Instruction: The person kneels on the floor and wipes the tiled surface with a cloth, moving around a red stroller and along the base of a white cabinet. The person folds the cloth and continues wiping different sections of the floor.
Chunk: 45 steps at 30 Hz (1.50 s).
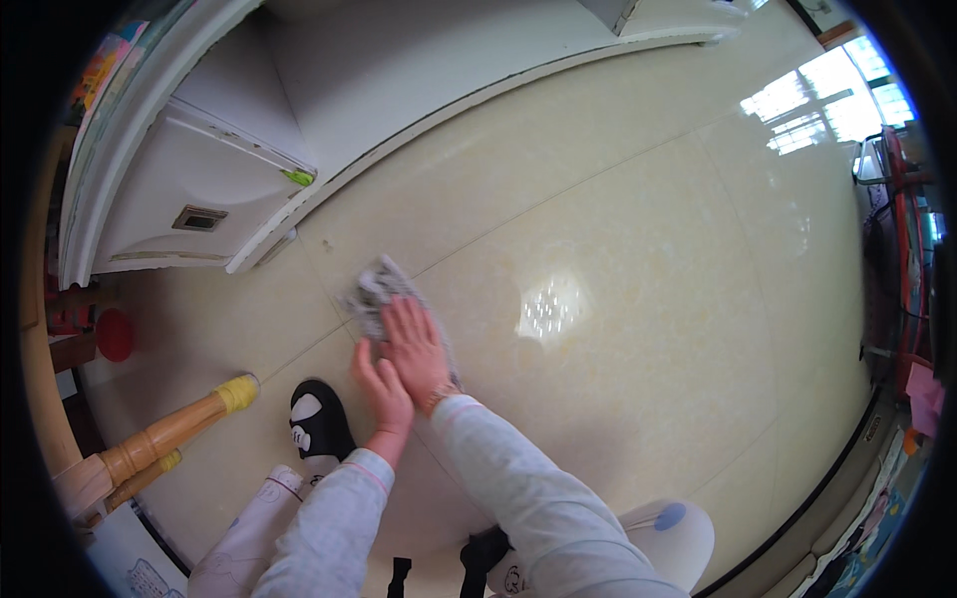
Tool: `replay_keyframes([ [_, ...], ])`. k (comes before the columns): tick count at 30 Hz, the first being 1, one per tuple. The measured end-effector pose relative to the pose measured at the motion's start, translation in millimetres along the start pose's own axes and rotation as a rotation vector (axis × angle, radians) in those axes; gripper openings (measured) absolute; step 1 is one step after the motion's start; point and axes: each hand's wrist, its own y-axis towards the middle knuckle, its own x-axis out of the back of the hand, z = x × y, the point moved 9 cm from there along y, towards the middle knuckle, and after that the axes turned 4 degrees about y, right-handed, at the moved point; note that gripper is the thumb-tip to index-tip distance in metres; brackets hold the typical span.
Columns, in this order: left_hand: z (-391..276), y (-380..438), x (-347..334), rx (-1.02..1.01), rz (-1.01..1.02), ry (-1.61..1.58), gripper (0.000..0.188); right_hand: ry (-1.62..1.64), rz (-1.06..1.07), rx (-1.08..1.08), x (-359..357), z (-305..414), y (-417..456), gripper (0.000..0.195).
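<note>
A grey, fluffy cloth lies on the glossy cream tiled floor, slightly blurred. My right hand rests flat on it, palm down with the fingers stretched out, and the cloth's edge shows along that hand's outer side. Beside it, close against the wrist, is my left hand, its fingers apart and the fingertips near the cloth's lower edge. Whether the left fingers touch the cloth I cannot tell. Both arms wear pale sleeves. A black slipper on my foot stands left of the hands.
A worn white cabinet spans the upper left. Wooden furniture legs with yellow wrapping stand at lower left, near a red round object. A red-framed item is at the right edge, above a grey padded base.
</note>
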Motion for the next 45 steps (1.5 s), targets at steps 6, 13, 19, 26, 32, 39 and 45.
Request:
replay_keyframes([
  [6,-108,-79,-178,0.023,0.676,-0.473,0.027,-0.184,-0.28,-0.557,115,-177,-101,0.066],
  [13,-212,-93,-264,-0.182,0.939,-0.494,0.052,-0.525,-0.335,-0.649,227,-269,-84,0.077],
  [19,-175,70,-260,0.304,0.625,-0.903,0.058,-0.513,-0.194,-0.283,175,-215,110,0.07],
  [26,6,112,-52,0.663,-0.013,-1.739,0.06,-0.348,0.242,0.484,-62,65,147,0.065],
  [32,38,71,-30,0.396,-0.07,-1.124,0.058,-0.08,0.268,0.492,-82,63,97,0.062],
  [39,-184,73,-225,-0.452,0.827,-0.223,0.055,-0.511,-0.088,-0.509,154,-229,88,0.073],
  [45,-216,162,-272,-0.359,0.75,-0.407,0.067,-0.58,-0.099,-0.375,181,-251,199,0.074],
])
